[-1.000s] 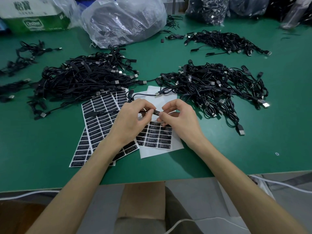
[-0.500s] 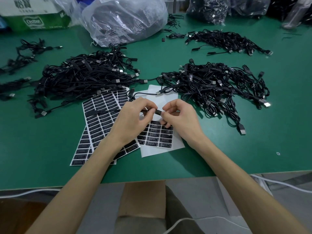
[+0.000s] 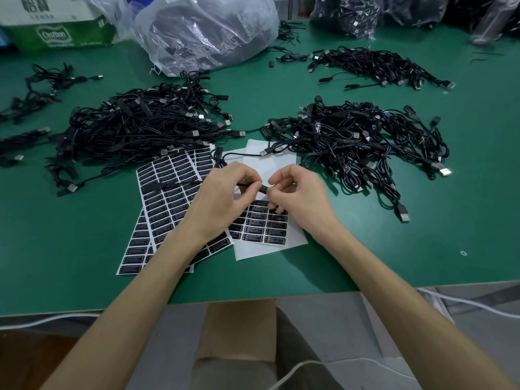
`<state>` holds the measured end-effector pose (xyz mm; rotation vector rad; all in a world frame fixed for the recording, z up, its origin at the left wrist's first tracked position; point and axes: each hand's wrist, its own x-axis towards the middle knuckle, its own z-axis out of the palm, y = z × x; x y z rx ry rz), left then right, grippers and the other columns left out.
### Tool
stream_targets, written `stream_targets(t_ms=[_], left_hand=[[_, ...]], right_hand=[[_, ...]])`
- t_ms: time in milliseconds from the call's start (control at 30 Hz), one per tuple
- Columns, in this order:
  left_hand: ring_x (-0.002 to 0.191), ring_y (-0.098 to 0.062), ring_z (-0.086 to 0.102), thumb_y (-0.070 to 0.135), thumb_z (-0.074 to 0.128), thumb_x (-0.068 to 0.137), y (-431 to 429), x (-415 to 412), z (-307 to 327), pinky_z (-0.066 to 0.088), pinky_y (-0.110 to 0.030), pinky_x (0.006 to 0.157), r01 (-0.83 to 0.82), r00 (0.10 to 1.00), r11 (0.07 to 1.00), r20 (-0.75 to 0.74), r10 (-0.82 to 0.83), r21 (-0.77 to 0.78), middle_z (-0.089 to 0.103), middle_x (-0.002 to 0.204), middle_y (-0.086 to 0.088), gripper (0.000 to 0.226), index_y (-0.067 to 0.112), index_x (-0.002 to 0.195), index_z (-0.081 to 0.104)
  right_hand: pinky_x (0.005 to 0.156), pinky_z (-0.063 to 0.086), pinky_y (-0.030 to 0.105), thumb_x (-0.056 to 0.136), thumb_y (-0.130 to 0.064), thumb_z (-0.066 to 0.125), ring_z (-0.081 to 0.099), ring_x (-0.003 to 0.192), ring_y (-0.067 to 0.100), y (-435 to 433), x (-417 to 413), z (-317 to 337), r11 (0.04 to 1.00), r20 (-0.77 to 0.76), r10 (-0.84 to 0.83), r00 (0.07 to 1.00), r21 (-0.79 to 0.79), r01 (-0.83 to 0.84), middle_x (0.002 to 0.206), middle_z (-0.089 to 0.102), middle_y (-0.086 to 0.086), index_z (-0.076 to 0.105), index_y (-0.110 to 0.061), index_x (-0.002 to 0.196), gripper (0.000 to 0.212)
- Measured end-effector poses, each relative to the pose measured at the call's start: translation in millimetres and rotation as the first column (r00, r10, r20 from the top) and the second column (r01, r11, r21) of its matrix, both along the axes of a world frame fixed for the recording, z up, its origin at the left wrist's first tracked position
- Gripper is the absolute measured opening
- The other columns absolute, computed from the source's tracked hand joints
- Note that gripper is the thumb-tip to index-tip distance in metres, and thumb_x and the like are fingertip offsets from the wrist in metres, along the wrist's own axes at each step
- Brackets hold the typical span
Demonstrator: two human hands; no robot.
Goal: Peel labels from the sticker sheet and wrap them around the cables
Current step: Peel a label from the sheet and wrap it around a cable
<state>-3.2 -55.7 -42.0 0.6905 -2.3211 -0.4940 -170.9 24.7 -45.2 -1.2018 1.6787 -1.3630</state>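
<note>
My left hand (image 3: 222, 198) and my right hand (image 3: 298, 198) meet over the sticker sheets, both pinching one black cable controller (image 3: 260, 188) between the fingertips. A black label seems half wrapped on it, though fingers hide most of it. Its thin cable (image 3: 239, 156) loops back to a USB plug (image 3: 264, 152). Below the hands lies a white sheet (image 3: 270, 246) with a few rows of black labels (image 3: 266, 223). Fuller label sheets (image 3: 166, 190) lie under my left forearm.
The green table (image 3: 84, 249) carries a large cable pile on the left (image 3: 135, 128) and another on the right (image 3: 360, 139). A smaller pile (image 3: 377, 66) lies farther back. A clear plastic bag (image 3: 205, 32) and a green box (image 3: 56, 26) stand at the rear.
Both hands stay on the controller with only small finger shifts. The fingertips have turned slightly around it; nothing else has moved.
</note>
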Motion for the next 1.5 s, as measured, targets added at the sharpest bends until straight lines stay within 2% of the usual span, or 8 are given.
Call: stream_targets(t_ms=[233, 333, 500, 667, 833, 1033, 1267, 1500], left_hand=[[0.085, -0.011, 0.060, 0.023, 0.069, 0.099, 2, 0, 4, 0.050, -0.046, 0.088, 0.005, 0.999, 0.997, 0.053, -0.001, -0.080, 0.064, 0.095, 0.008, 0.013, 0.015, 0.108, 0.074], [0.085, -0.016, 0.060, 0.026, 0.069, 0.098, 2, 0, 5, 0.050, -0.047, 0.087, 0.017, 0.998, 0.998, 0.069, -0.013, -0.053, 0.063, 0.096, 0.005, 0.017, 0.016, 0.110, 0.074], [0.090, -0.023, 0.065, 0.016, 0.076, 0.092, 0, 2, 6, 0.054, -0.048, 0.085, 0.045, 0.998, 0.998, 0.042, -0.047, 0.040, 0.065, 0.099, -0.002, 0.020, 0.011, 0.112, 0.075], [0.089, -0.025, 0.065, 0.016, 0.076, 0.092, -1, 2, 3, 0.055, -0.049, 0.083, 0.044, 0.998, 0.999, 0.047, -0.045, 0.011, 0.065, 0.099, -0.002, 0.021, 0.011, 0.112, 0.074], [0.091, -0.027, 0.064, 0.018, 0.074, 0.093, -2, 3, 1, 0.055, -0.050, 0.084, 0.020, 0.999, 1.000, 0.043, -0.020, 0.002, 0.063, 0.099, 0.000, 0.020, 0.013, 0.113, 0.074], [0.082, -0.022, 0.065, 0.013, 0.075, 0.093, 0, 3, 2, 0.057, -0.048, 0.079, 0.033, 0.999, 0.999, 0.008, -0.033, -0.004, 0.063, 0.096, 0.000, 0.019, 0.010, 0.111, 0.074], [0.084, -0.026, 0.068, 0.013, 0.076, 0.091, 3, 4, 1, 0.057, -0.050, 0.081, 0.012, 1.000, 0.999, 0.006, -0.012, -0.047, 0.072, 0.097, -0.004, 0.021, 0.006, 0.111, 0.074], [0.085, -0.025, 0.067, 0.016, 0.078, 0.090, 9, 3, 2, 0.054, -0.048, 0.084, -0.021, 0.999, 0.985, 0.046, 0.029, -0.171, 0.074, 0.097, -0.004, 0.023, 0.006, 0.111, 0.074]], right_hand=[[0.057, 0.055, 0.025, 0.084, -0.001, 0.067, 0.073, 0.066, 0.022, 0, 0, -1, 1.000, -0.015, 0.003, 1.000, -0.001, -0.003, 0.067, 0.070, -0.001, 0.066, -0.016, 0.093, 0.017], [0.056, 0.055, 0.025, 0.084, -0.002, 0.068, 0.073, 0.065, 0.021, 0, -1, -2, 1.000, -0.013, 0.006, 1.000, -0.005, -0.006, 0.069, 0.071, 0.000, 0.065, -0.016, 0.092, 0.016], [0.056, 0.054, 0.025, 0.084, -0.001, 0.068, 0.071, 0.062, 0.017, 0, -1, -2, 1.000, 0.009, 0.008, 1.000, -0.012, -0.008, 0.070, 0.070, 0.001, 0.065, -0.014, 0.092, 0.017], [0.056, 0.052, 0.024, 0.082, 0.001, 0.066, 0.070, 0.060, 0.014, 1, 0, 1, 1.000, 0.041, 0.014, 0.999, -0.008, -0.014, 0.067, 0.069, -0.002, 0.066, -0.013, 0.093, 0.018], [0.056, 0.053, 0.031, 0.086, -0.004, 0.066, 0.069, 0.059, 0.018, 2, 0, 3, 1.000, 0.043, 0.024, 0.999, -0.017, -0.023, 0.066, 0.068, -0.002, 0.069, -0.013, 0.092, 0.012], [0.056, 0.053, 0.030, 0.087, -0.004, 0.066, 0.067, 0.057, 0.016, 3, 0, 4, 0.999, 0.039, 0.026, 0.999, -0.021, -0.025, 0.066, 0.069, 0.002, 0.070, -0.013, 0.090, 0.011], [0.056, 0.052, 0.033, 0.084, -0.006, 0.065, 0.064, 0.055, 0.020, 4, -1, 5, 0.999, 0.090, 0.020, 0.996, -0.041, -0.017, 0.060, 0.068, 0.006, 0.072, -0.016, 0.087, 0.012], [0.053, 0.050, 0.025, 0.087, -0.005, 0.066, 0.066, 0.059, 0.014, 6, 0, 7, 0.997, 0.126, 0.044, 0.991, -0.068, -0.036, 0.065, 0.069, 0.002, 0.074, -0.013, 0.091, 0.012]])
